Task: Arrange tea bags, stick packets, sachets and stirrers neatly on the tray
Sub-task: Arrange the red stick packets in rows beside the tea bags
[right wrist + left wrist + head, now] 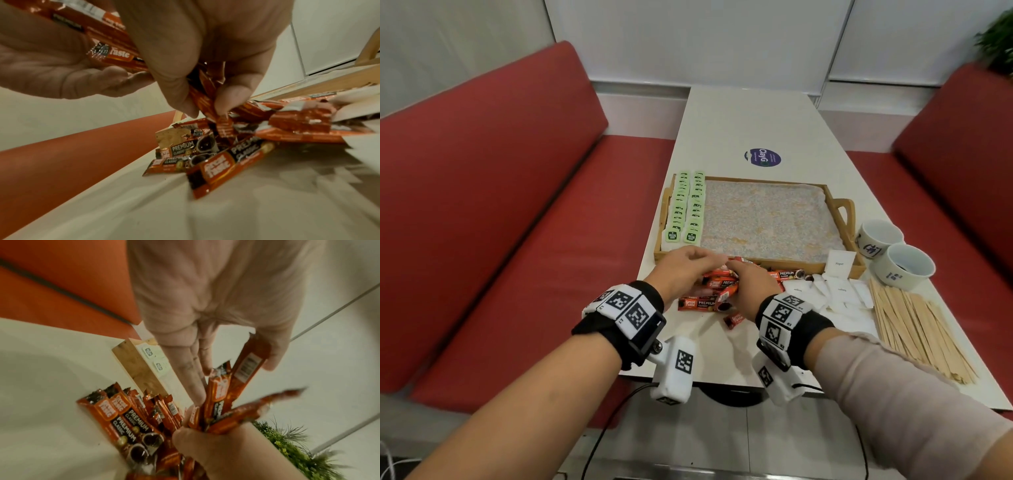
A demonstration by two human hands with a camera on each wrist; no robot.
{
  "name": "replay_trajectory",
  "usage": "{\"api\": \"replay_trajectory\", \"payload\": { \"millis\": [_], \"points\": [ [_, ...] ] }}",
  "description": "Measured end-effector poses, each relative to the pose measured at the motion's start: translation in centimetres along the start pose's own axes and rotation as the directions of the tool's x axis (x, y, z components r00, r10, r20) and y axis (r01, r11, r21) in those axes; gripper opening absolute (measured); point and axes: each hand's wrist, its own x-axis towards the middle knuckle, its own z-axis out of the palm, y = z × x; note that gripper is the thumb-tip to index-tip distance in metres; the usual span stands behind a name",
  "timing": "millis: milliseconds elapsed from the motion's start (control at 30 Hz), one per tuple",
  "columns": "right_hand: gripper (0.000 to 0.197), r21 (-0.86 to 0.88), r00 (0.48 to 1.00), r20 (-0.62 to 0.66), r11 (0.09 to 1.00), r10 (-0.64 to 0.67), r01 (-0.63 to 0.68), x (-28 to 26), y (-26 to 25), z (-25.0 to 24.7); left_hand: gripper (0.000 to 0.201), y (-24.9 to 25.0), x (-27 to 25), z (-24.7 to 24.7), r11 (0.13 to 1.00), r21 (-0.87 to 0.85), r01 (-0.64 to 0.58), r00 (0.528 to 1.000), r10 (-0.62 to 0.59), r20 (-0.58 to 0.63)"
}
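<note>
A loose pile of red coffee stick packets (705,303) lies on the table just in front of the wooden tray (763,212). Both hands are over the pile. My left hand (709,262) holds a stick packet (248,363) between thumb and fingers. My right hand (739,274) pinches a small bunch of stick packets (205,100) by their lower ends. Green tea bags (685,212) lie in two overlapping columns along the tray's left side. White sugar sachets (839,291) and wooden stirrers (914,329) lie on the table to the right.
Two white cups (907,265) stand at the table's right edge beside the tray handle (847,212). A round blue sticker (762,157) marks the table beyond the tray. Red bench seats (482,205) flank the table on both sides.
</note>
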Motion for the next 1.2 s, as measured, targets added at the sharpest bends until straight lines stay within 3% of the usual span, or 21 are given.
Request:
{"api": "replay_trajectory", "payload": {
  "millis": [233,367,400,500,633,700,800,967,1067,1133,1200],
  "points": [
    [0.038,-0.010,0.999,0.014,1.000,0.029,-0.029,0.7,-0.7,-0.6,0.069,-0.4,-0.5,1.0,0.993,-0.098,-0.062,0.997,0.067,0.046],
    [0.029,-0.011,0.998,0.024,0.998,0.059,-0.059,1.1,-1.0,-1.0,0.127,-0.8,-0.4,1.0,0.980,-0.167,-0.110,0.984,0.132,0.122],
    [0.027,-0.019,0.997,0.028,0.998,0.067,-0.066,1.2,-1.0,-1.1,0.132,-1.0,-0.3,0.9,0.971,-0.199,-0.135,0.977,0.163,0.134],
    [0.022,-0.023,0.995,0.040,0.996,0.091,-0.090,1.4,-0.9,-1.1,0.120,-1.7,0.0,0.8,0.945,-0.258,-0.199,0.956,0.246,0.163],
    [0.019,0.015,0.990,0.043,0.991,0.134,-0.135,2.0,-0.8,-1.0,0.138,-3.6,0.6,0.9,0.961,-0.221,-0.168,0.956,0.213,0.202],
    [0.017,-0.002,0.991,0.055,0.993,0.122,-0.122,2.2,-0.9,-1.0,0.120,-4.1,0.8,1.4,0.968,-0.177,-0.176,0.950,0.214,0.227],
    [0.020,-0.025,0.993,0.094,0.997,0.076,-0.074,2.4,-1.2,-1.3,0.076,-3.6,1.0,2.7,0.969,-0.149,-0.200,0.957,0.226,0.185],
    [0.020,-0.079,0.998,0.049,0.996,0.048,-0.044,1.7,-1.4,-1.3,0.022,-2.5,2.5,4.1,0.910,-0.350,-0.224,0.972,0.185,-0.143],
    [0.039,-0.043,0.999,0.042,0.999,0.024,-0.023,1.4,-1.5,-1.0,0.013,-2.1,3.3,4.2,0.895,-0.406,-0.184,0.967,0.091,-0.238],
    [0.056,-0.034,0.999,0.054,0.999,0.008,-0.006,1.6,-1.5,-0.8,0.019,-2.1,3.5,4.2,0.902,-0.392,-0.179,0.965,0.084,-0.247],
    [0.060,-0.016,0.998,0.058,1.000,0.001,0.000,1.7,-1.3,-0.6,0.029,-2.2,3.7,4.2,0.896,-0.398,-0.196,0.964,0.100,-0.248]
  ]
}}
